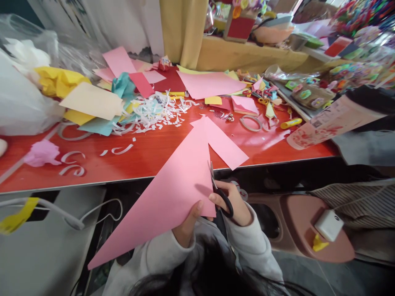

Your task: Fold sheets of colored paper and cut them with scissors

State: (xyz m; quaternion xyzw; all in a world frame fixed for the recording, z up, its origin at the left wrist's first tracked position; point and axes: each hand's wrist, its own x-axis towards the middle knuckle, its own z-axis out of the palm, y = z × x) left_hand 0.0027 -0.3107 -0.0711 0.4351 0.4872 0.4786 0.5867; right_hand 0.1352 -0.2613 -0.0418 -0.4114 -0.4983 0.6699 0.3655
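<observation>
A large sheet of pink paper (173, 181) is pinched at its lower right part by my left hand (188, 220), thumb on top. Its far corner rests over the table edge, and its long tip points down to the left. In my right hand (236, 203) is a pair of scissors (224, 200) with black handles, fingers through the loops. The blades lie at the right edge of the sheet, pointing away from me. Just beyond them, a smaller pink rectangle of paper (230, 148) lies partly over the table edge, close to the sheet's top.
White paper shreds (157, 109) and coloured paper pieces (92, 100) cover the back left of the red table (148, 154). A pink cup with a black lid (336, 117) leans at the right. Below it stands a pink stool (311, 222) bearing a white device (329, 225).
</observation>
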